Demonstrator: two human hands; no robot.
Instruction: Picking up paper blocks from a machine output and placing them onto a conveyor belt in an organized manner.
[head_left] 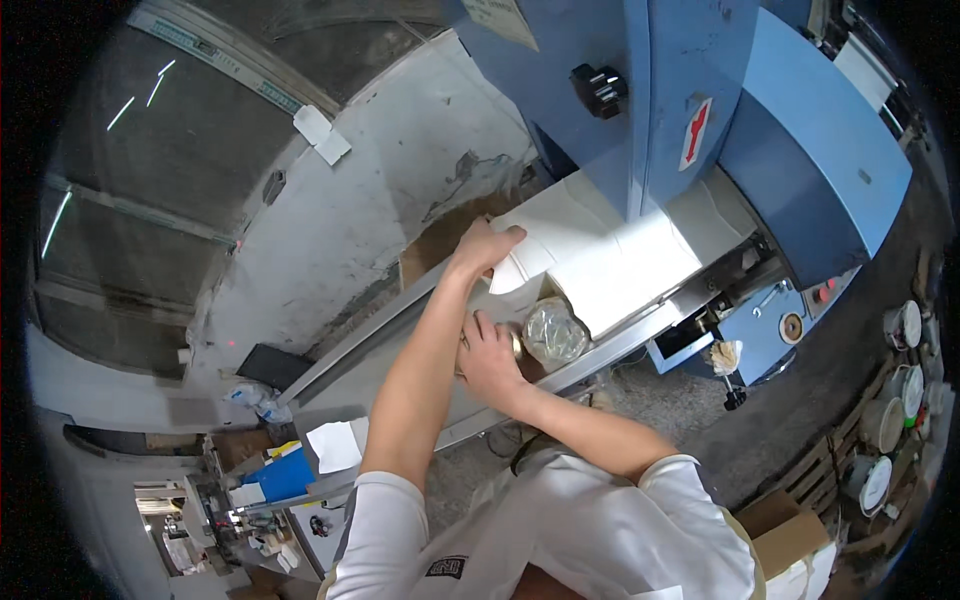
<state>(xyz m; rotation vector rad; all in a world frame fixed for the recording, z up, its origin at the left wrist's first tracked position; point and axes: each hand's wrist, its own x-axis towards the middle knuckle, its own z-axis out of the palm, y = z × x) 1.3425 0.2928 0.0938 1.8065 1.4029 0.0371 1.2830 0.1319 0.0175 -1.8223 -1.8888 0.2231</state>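
My left hand is at the near left end of a row of white paper sheets. Its fingers are closed at the sheets' edge, the thumb lying across the top. Closer to me, my right hand curls over a brass-coloured round object, most of which the palm and fingers hide. Just right of that hand is a round, clear, shiny object, like a glass jar or a plastic-wrapped bundle. It lies against the near edge of the sheets, on the metal-edged conveyor table.
A blue machine with a black knob stands over the sheets' far end. A wrench and a tape-like roll lie on its side panel. Lidded buckets stand at right. A worn white wall borders the left.
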